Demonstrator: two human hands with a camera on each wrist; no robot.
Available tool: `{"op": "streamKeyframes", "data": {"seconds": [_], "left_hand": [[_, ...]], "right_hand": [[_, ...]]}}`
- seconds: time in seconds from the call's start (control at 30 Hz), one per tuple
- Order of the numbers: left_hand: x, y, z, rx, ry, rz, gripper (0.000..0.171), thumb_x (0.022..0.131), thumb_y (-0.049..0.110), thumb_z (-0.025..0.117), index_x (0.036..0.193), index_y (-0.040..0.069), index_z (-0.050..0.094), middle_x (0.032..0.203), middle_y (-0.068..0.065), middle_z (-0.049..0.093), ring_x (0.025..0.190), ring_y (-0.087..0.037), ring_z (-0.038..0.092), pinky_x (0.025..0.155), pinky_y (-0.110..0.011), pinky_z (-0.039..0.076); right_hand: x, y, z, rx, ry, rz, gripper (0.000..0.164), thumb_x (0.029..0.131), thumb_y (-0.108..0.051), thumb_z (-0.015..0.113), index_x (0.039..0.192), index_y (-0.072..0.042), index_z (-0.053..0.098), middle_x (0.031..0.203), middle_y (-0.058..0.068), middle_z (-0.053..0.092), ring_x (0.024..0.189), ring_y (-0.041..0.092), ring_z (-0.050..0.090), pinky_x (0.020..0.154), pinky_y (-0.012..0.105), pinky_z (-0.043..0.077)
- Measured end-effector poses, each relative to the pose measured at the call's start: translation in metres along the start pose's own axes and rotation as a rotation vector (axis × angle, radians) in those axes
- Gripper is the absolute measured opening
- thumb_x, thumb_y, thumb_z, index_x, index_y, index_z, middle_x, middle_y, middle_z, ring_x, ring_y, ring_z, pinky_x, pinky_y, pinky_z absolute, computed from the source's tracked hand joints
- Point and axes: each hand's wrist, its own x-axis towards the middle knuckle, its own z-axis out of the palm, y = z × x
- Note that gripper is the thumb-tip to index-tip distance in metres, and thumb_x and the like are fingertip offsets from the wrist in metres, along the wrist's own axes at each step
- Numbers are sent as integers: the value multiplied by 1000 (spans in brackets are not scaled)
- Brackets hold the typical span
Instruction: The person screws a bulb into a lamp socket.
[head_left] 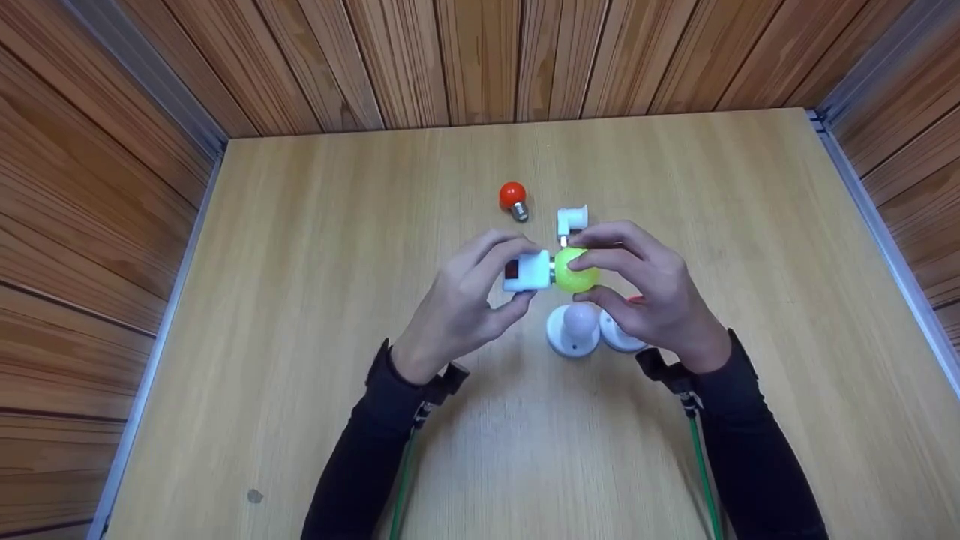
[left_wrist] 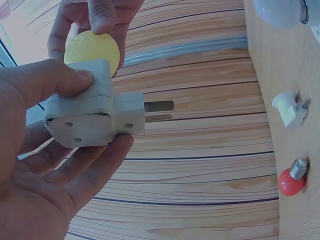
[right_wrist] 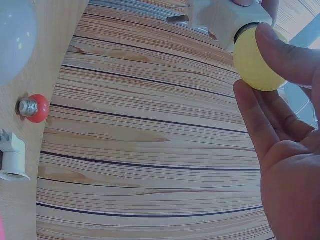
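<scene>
My left hand grips a white plug-in lamp socket between thumb and fingers, its two flat metal prongs pointing away from the palm. With thumb and fingertips my right hand pinches a yellow-green light bulb. The bulb's metal base sits at the socket's mouth, only a narrow band of it showing in the head view. Both things are held up above the table. Beneath the right hand, a white bulb stands upright in a round white base.
A red bulb lies toward the back of the table. Right of it is a second white plug-in socket. Another round white base, partly hidden by the right hand, touches the first. Wood-panelled walls enclose the back and sides.
</scene>
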Motion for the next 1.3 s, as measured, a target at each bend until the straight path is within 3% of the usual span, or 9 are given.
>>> {"op": "streamKeyframes", "data": {"seconds": [0.23,0.63,0.97,1.3], "left_hand": [[-1,0,0,-2,0,-5,43,92,8,81,131,0,65,126,-12,69,109,-21,68,97,-25,63],[1,2,-1,4,-1,-10,40,92,7,80,129,1,66,126,-12,69,108,-20,69,94,-26,63],[1,2,0,22,-5,-5,40,92,7,80,130,1,66,126,-12,69,109,-20,69,95,-25,63],[0,1,0,28,-13,-10,41,93,9,81,130,1,66,126,-12,69,109,-21,68,96,-24,62]], "right_hand": [[-1,-1,-1,-27,-13,23,28,90,-8,83,114,3,73,117,26,69,110,29,70,111,16,54],[-1,-3,-1,-46,-28,87,43,74,10,88,114,4,72,118,25,69,113,27,70,113,16,53],[-2,-2,-1,-11,-23,115,36,92,-17,82,117,7,71,118,26,69,116,23,70,110,16,55],[-2,-2,0,-14,-40,123,46,75,12,88,118,7,70,118,25,68,115,27,69,111,16,54]]}}
